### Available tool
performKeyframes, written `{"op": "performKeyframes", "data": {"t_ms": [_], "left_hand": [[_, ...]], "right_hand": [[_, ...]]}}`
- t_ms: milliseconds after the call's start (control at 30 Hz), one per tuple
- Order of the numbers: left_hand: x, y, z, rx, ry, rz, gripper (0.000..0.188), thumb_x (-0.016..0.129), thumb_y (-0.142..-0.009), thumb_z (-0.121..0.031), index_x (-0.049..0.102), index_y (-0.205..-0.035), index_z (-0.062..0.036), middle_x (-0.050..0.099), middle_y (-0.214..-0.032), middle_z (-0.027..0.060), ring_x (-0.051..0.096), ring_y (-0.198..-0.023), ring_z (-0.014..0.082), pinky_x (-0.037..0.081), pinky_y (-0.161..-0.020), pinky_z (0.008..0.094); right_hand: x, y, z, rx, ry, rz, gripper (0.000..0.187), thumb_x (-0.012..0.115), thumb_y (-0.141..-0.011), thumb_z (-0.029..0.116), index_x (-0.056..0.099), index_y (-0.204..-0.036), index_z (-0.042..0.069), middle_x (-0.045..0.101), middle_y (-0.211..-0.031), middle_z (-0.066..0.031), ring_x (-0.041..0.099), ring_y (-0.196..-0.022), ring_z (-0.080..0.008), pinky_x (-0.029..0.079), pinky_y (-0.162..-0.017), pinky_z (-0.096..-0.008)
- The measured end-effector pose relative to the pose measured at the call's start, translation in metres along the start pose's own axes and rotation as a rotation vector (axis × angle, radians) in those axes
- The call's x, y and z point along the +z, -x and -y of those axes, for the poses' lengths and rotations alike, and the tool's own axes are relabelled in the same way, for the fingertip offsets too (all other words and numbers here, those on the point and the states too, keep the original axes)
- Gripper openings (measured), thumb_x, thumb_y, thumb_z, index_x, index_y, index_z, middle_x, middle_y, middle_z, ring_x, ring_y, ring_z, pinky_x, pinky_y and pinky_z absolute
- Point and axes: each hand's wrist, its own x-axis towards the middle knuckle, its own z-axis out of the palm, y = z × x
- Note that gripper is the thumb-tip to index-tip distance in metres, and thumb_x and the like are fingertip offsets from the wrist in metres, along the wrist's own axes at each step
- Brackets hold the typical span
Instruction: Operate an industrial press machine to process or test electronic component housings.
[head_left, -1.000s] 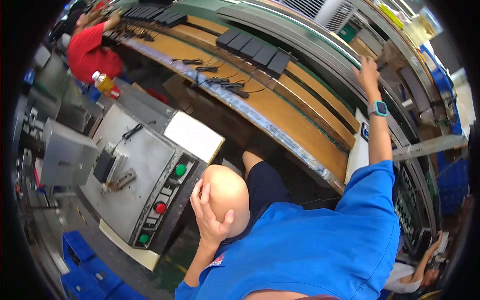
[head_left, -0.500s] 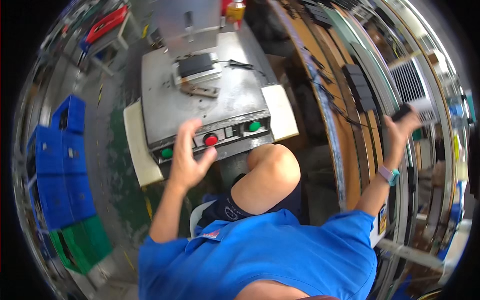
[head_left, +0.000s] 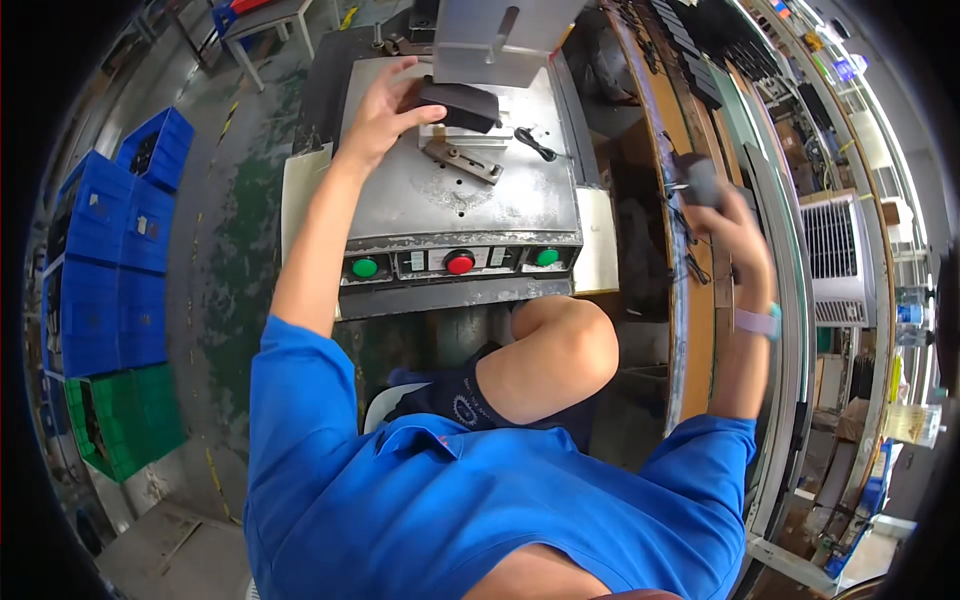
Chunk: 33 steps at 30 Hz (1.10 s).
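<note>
Left hand [head_left: 378, 128] at the black power adapter [head_left: 465, 108], thumb overlapping its left end, index finger extended; whether the hold was firm could not be told. Adapter sat over the metal fixture [head_left: 490, 141] on the far part of the machine top [head_left: 400, 205], a coiled black cord [head_left: 536, 146] just to its right. Right hand [head_left: 735, 228], blurred, grasped a dark block [head_left: 702, 182] above the wooden counter [head_left: 692, 345] on the right. A red button [head_left: 460, 262] stood between two green buttons [head_left: 365, 268] along the machine's near edge.
</note>
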Motion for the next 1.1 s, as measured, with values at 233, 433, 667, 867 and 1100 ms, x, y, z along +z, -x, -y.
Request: {"op": "performKeyframes", "data": {"t_ms": [233,433,667,867,1100], "left_hand": [[0.065,0.147,-0.056,-0.208,1.115,-0.417,0.051,0.061,-0.097,-0.033,0.045,-0.142,-0.0160,0.057,-0.126,0.0150,0.059,-0.109,0.0254,0.051,-0.093,0.0422],[0.060,0.261,-0.055,-0.297,0.661,-0.562,0.055,0.063,-0.094,-0.022,0.041,-0.144,-0.0182,0.058,-0.116,0.0132,0.060,-0.103,0.0227,0.054,-0.083,0.0372],[0.058,0.263,-0.016,-0.308,-0.164,-0.631,0.062,0.070,-0.082,-0.001,0.044,-0.136,-0.0114,0.062,-0.109,0.0113,0.062,-0.095,0.0194,0.050,-0.089,0.0342],[0.044,0.251,0.005,-0.134,-0.721,-0.519,0.064,0.071,-0.078,0.004,0.044,-0.135,-0.0095,0.063,-0.109,0.0109,0.062,-0.100,0.0212,0.049,-0.093,0.0337],[0.112,0.184,-0.072,-0.181,0.012,-0.302,0.060,0.066,-0.083,0.003,0.041,-0.137,-0.0057,0.060,-0.125,0.0123,0.058,-0.114,0.0259,0.042,-0.103,0.0359]], "right_hand": [[0.132,-0.117,-0.012,-0.209,-0.332,0.020,0.052,0.067,-0.096,0.020,0.046,-0.140,0.003,0.060,-0.104,-0.0032,0.059,-0.086,-0.0113,0.047,-0.074,-0.0234],[0.217,-0.167,0.056,-1.044,0.539,-0.113,0.061,0.063,-0.095,0.030,0.040,-0.148,0.012,0.055,-0.127,-0.0128,0.056,-0.112,-0.0284,0.046,-0.092,-0.0391],[0.208,-0.147,0.062,-0.923,0.923,-0.041,0.073,0.061,-0.095,0.037,0.025,-0.156,0.021,0.047,-0.139,-0.0177,0.047,-0.127,-0.0358,0.037,-0.105,-0.0523],[0.182,-0.028,0.015,-0.485,0.985,0.289,0.111,0.085,-0.069,0.043,0.022,-0.156,0.016,0.027,-0.156,-0.0214,0.032,-0.141,-0.0393,0.031,-0.111,-0.0554],[0.193,0.016,0.047,-0.682,0.366,0.165,0.103,0.086,-0.073,0.037,0.028,-0.151,0.004,0.037,-0.149,-0.0204,0.041,-0.136,-0.0324,0.037,-0.108,-0.0464]]}}
